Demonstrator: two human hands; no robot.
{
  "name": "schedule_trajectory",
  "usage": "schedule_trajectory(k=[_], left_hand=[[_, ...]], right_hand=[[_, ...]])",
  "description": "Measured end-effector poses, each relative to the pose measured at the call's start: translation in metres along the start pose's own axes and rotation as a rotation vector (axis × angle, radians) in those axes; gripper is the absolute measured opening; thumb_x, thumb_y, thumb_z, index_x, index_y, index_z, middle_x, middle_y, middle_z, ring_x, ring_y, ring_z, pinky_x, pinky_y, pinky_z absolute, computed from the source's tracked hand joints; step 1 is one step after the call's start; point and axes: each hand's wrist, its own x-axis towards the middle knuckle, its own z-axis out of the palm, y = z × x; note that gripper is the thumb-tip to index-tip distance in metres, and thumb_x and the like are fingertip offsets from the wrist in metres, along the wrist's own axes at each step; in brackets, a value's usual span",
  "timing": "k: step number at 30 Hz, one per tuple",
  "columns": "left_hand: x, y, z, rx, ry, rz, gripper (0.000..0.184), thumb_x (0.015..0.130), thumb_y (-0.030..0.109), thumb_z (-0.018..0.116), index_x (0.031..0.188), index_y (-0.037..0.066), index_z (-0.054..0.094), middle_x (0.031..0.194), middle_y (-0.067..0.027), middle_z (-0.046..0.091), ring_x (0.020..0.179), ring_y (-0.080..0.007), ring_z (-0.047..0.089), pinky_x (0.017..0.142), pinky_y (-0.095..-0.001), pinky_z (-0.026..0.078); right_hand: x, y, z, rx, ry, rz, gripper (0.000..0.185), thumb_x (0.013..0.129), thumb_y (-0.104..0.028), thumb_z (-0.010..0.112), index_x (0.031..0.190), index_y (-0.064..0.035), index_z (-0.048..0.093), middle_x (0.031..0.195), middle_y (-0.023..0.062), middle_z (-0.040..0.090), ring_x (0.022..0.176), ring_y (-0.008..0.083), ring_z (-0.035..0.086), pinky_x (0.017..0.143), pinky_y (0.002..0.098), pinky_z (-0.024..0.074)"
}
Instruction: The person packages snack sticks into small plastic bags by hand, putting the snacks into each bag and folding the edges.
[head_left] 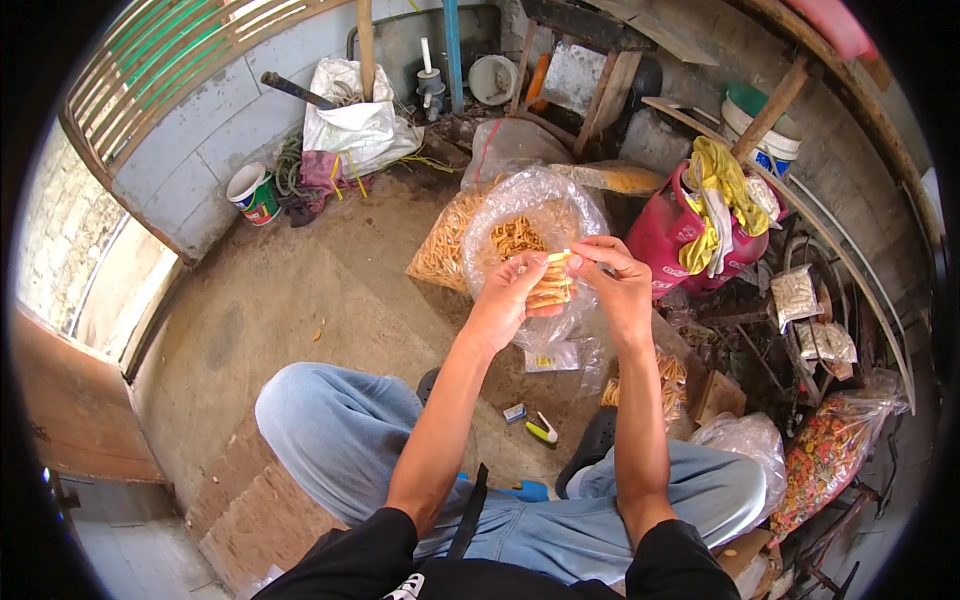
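Between my hands is a small clear packet of snack sticks (550, 288) with a yellow top edge. My left hand (512, 293) is wrapped round its left side. At its top edge, the thumb and fingers of my right hand (612, 275) pinch together. Just behind the packet stands a large open plastic bag (480, 222) with loose brown snack sticks (517, 235) inside. Below my hands lie a flat pack of clear small bags (553, 356), a green-and-white stapler (541, 430) and a small blue box (514, 412) on the floor.
Filled snack packets (672, 385) lie right of my right forearm. A pink drum (655, 240) with yellow cloths (722, 190) stands at the right. A bag of colourful snacks (832, 455) is at the far right. White sack (350, 125) and paint bucket (253, 195) stand back left.
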Motion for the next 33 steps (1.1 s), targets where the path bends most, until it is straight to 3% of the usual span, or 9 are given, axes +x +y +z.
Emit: schedule_trajectory(k=[2,5,9,14,20,25,31,33], left_hand=[[0.000,0.000,0.001,-0.018,0.014,-0.007,0.028,0.094,0.033,0.056,0.107,0.008,0.058,0.099,-0.0096,0.068,0.086,-0.0202,0.069,0.066,-0.0294,0.059],[0.001,0.001,-0.004,-0.054,0.049,-0.008,0.029,0.094,0.035,0.056,0.107,0.009,0.058,0.100,-0.0100,0.068,0.086,-0.0198,0.069,0.066,-0.0290,0.059],[0.003,0.001,-0.007,-0.074,0.076,0.014,0.032,0.095,0.035,0.055,0.111,0.007,0.058,0.102,-0.0130,0.068,0.086,-0.0214,0.069,0.062,-0.0271,0.059],[0.003,0.001,-0.003,-0.076,0.052,0.022,0.033,0.094,0.034,0.055,0.111,0.007,0.058,0.100,-0.0133,0.068,0.085,-0.0219,0.070,0.062,-0.0275,0.060],[0.003,0.002,-0.006,-0.097,0.061,0.033,0.033,0.094,0.035,0.056,0.110,0.007,0.058,0.100,-0.0132,0.068,0.085,-0.0216,0.070,0.062,-0.0276,0.060],[0.003,0.004,-0.005,-0.064,0.060,0.028,0.032,0.094,0.036,0.056,0.109,0.008,0.059,0.103,-0.0133,0.068,0.086,-0.0220,0.070,0.063,-0.0282,0.060],[0.001,-0.005,0.002,0.014,0.036,0.004,0.027,0.093,0.032,0.059,0.107,0.009,0.060,0.092,-0.0029,0.065,0.081,-0.0112,0.065,0.067,-0.0290,0.059],[0.000,-0.001,0.001,0.037,0.027,0.010,0.024,0.093,0.029,0.060,0.105,0.008,0.059,0.093,-0.0034,0.064,0.083,-0.0117,0.065,0.069,-0.0288,0.059]], right_hand=[[0.002,0.004,-0.004,-0.103,0.063,-0.133,0.010,0.081,-0.001,0.070,0.092,-0.0018,0.071,0.098,0.0031,0.063,0.088,0.0079,0.056,0.070,0.0195,0.0450],[0.004,-0.009,-0.015,0.106,0.222,-0.001,0.010,0.083,-0.001,0.069,0.092,-0.0016,0.071,0.095,0.0021,0.064,0.081,0.0055,0.054,0.064,0.0185,0.0435],[0.007,-0.016,-0.026,-0.116,0.124,-0.144,0.011,0.081,-0.004,0.071,0.093,-0.0023,0.071,0.095,0.0003,0.062,0.070,0.0025,0.050,0.058,0.0178,0.0391],[0.001,-0.014,-0.015,-0.261,0.027,-0.152,0.012,0.080,-0.005,0.072,0.093,-0.0042,0.072,0.094,-0.0014,0.060,0.071,0.0014,0.048,0.059,0.0169,0.0380],[0.003,-0.011,-0.019,-0.012,0.153,-0.079,0.011,0.081,-0.003,0.071,0.092,-0.0016,0.071,0.095,0.0003,0.060,0.073,0.0035,0.050,0.061,0.0177,0.0391],[0.002,-0.020,-0.019,-0.217,0.064,-0.118,0.011,0.081,-0.002,0.071,0.092,-0.0015,0.071,0.098,0.0014,0.059,0.080,0.0054,0.053,0.067,0.0187,0.0417],[-0.005,-0.008,0.000,-0.193,-0.108,0.016,0.019,0.081,-0.006,0.072,0.099,-0.0064,0.073,0.100,0.0025,0.057,0.086,0.0080,0.054,0.070,0.0206,0.0438],[-0.005,-0.013,0.001,-0.151,-0.123,0.051,0.019,0.081,-0.006,0.072,0.100,-0.0061,0.073,0.101,0.0030,0.058,0.086,0.0087,0.055,0.071,0.0213,0.0440]])
